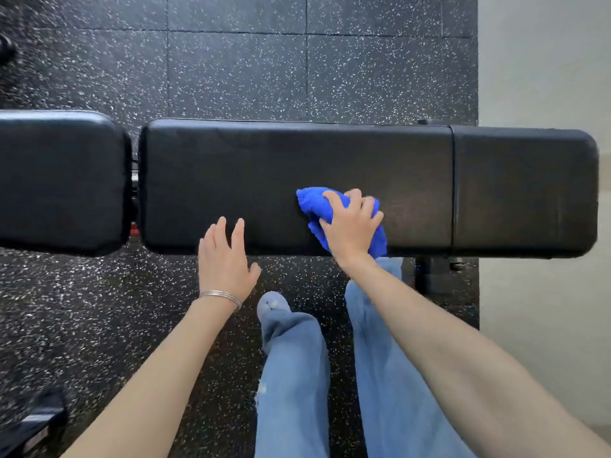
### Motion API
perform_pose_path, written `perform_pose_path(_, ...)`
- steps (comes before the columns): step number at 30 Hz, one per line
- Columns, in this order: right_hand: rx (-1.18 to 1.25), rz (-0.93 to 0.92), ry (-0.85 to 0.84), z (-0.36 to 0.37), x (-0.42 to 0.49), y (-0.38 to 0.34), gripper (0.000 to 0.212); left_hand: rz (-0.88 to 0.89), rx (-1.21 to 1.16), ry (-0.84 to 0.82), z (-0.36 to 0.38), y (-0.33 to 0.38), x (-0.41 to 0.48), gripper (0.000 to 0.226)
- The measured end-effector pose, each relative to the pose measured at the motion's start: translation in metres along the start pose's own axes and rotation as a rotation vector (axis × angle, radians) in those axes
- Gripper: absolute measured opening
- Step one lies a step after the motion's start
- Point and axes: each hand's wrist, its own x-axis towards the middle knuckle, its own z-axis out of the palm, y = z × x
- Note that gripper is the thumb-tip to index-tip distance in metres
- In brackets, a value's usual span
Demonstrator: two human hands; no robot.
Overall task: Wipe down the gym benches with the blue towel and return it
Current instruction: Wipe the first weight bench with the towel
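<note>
Your right grip (350, 223) is clamped on the blue towel (317, 203): the fingers curl over the bunched cloth and hold it down on the long pad (231, 180) of the gym bench, right of the pad's middle and towards its near edge. A fold of the towel hangs over that edge below your wrist. The cloth is wadded up, so I judge only a small patch is doing any work. Flatten it under your palm so each pass covers a wider strip, and tuck the hanging fold in so it does not drag. Run the strokes along the length of the pad, overlapping them from the far edge to the near one, and press evenly rather than with the fingertips alone. Your left grip (224, 259) is apart and holds nothing. Its fingers lie straight over the near edge of the same pad, and I cannot tell whether they touch it. Either plant it there to steady yourself or lift it out of the towel's path before you sweep left. Take care at the seam where the long pad meets the end section (525, 190) on the right, since dirt likely sits there. The short pad (59, 183) on the left, across the gap, also looks in need of its turn.
</note>
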Motion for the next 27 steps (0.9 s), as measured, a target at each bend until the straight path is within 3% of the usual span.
perform_pose_path(3,-0.074,-0.174,-0.003,-0.011,0.049,-0.011,0.039,-0.078,-0.045,0.037,0.006,-0.038,-0.003,0.088)
perform_pose_path(7,0.036,0.188,0.040,-0.018,0.067,-0.006,0.043,-0.223,-0.151,0.074,0.014,-0.082,0.001,0.102)
perform_pose_path(9,0.002,0.214,0.041,-0.011,0.044,-0.018,0.044,-0.263,-0.202,0.082,0.018,-0.098,0.006,0.107)
perform_pose_path(15,-0.060,-0.057,-0.013,0.032,-0.030,-0.107,0.041,-0.326,-0.351,0.052,0.023,-0.123,0.021,0.112)
perform_pose_path(21,-0.141,-0.401,-0.003,0.020,0.044,-0.162,0.038,-0.329,-0.455,0.042,0.015,-0.136,0.030,0.110)
perform_pose_path(23,-0.090,-0.301,0.045,0.016,0.062,-0.158,0.041,-0.325,-0.448,0.048,0.015,-0.144,0.030,0.106)
perform_pose_path(26,0.099,0.050,0.121,0.019,0.044,-0.140,0.043,-0.299,-0.431,0.041,0.018,-0.154,0.030,0.100)
perform_pose_path(27,0.080,0.062,0.116,0.023,0.028,-0.135,0.042,-0.285,-0.418,0.042,0.019,-0.156,0.030,0.097)
